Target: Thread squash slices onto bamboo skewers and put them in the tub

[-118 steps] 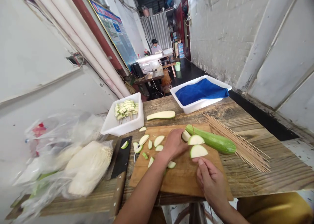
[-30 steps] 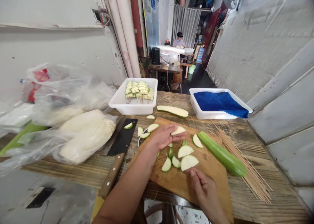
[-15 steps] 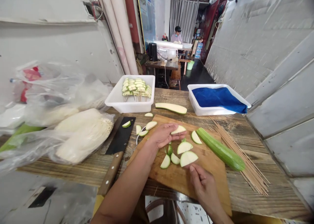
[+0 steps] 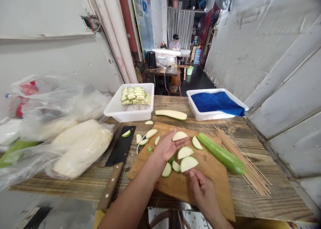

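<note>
My left hand [image 4: 168, 146] reaches over the wooden cutting board [image 4: 213, 185], holding a half-round zucchini slice [image 4: 180, 136] at its fingers. My right hand [image 4: 202, 185] is closed in a pinch at the lower edge of another zucchini slice [image 4: 189, 164]. A further slice [image 4: 185, 152] lines up between the hands. The pinch appears to be on a thin skewer, mostly hidden by the slices and fingers. Loose slices [image 4: 166, 169] lie below my left hand. One slice [image 4: 197, 143] rests beside a whole-looking green zucchini piece [image 4: 220, 153] on the board's right side.
Bamboo skewers [image 4: 247, 165] lie at right. A cleaver [image 4: 116, 168] lies left of the board. Behind stand a white tub [image 4: 125, 117] of skewered slices, a cut zucchini [image 4: 171, 114] and a tub with blue cloth [image 4: 215, 101]. Plastic bags [image 4: 80, 145] fill the left. A person [image 4: 175, 43] sits far back.
The camera view has shifted slightly, so the scene sits lower and further left. My left hand's slice has tilted more toward the camera. Both hands keep their holds.
</note>
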A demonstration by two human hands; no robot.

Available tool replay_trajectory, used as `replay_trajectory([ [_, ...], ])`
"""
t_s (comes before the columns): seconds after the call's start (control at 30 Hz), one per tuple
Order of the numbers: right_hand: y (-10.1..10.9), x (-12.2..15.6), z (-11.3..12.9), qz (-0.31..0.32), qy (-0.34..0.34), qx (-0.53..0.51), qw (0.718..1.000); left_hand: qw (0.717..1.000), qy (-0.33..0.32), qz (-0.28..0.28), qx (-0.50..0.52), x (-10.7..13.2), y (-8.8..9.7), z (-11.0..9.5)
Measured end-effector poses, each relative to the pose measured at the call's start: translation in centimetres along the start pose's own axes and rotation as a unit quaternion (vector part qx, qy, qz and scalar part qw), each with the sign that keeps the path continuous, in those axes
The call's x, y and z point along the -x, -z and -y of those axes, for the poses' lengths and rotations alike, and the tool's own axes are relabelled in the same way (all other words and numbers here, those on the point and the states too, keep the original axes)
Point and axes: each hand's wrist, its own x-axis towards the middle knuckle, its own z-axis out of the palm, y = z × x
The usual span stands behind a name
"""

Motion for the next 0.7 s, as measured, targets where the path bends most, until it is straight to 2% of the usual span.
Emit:
replay_trajectory([
  [0.1,-0.6,0.1,0.3,-0.02,0.024,-0.008,0.999,0.995,-0.079,-0.049,-0.026,0.4,-0.9,0.8],
  [0.17,-1.0,0.1,0.3,-0.029,0.036,-0.008,0.999,0.991,-0.106,-0.066,-0.047,0.6,-1.2,1.1],
  [0.27,-1.1,0.0,0.1,-0.035,0.046,-0.02,0.998,0.989,-0.109,-0.082,-0.059,0.6,-1.4,1.4],
  [0.53,-0.6,-0.4,0.1,-0.027,0.031,-0.045,0.998,0.986,-0.125,-0.071,-0.09,0.4,-1.7,2.0],
  [0.7,-0.6,-0.4,-0.1,-0.036,0.022,-0.056,0.998,0.987,-0.11,-0.082,-0.077,0.4,-2.0,2.2],
])
